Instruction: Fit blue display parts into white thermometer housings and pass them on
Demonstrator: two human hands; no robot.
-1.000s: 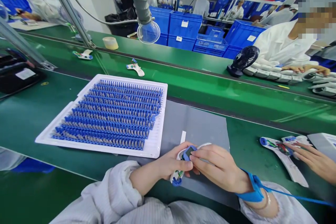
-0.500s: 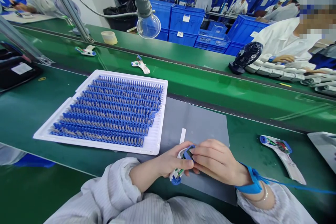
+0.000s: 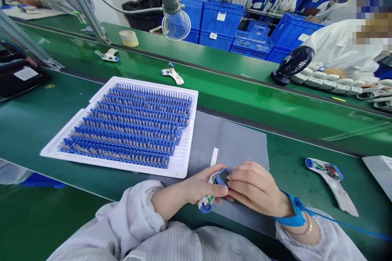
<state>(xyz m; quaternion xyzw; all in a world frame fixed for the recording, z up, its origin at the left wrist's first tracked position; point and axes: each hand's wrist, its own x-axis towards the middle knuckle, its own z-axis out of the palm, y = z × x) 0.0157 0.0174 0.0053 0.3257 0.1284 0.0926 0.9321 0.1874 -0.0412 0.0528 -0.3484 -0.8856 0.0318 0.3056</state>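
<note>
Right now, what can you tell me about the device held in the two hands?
The handheld device has a white, plastic-looking shell, open along part of its length, with green wires showing inside. A blue cap closes the near end; a blue frame around a dark panel sits further up. It slants above the grey mat. The left hand grips it, thumb across it, and the right hand's fingertips touch the panel's side. Its far end is hidden.

Black fan (image 3: 295,63) beside white housings (image 3: 329,83)
</note>
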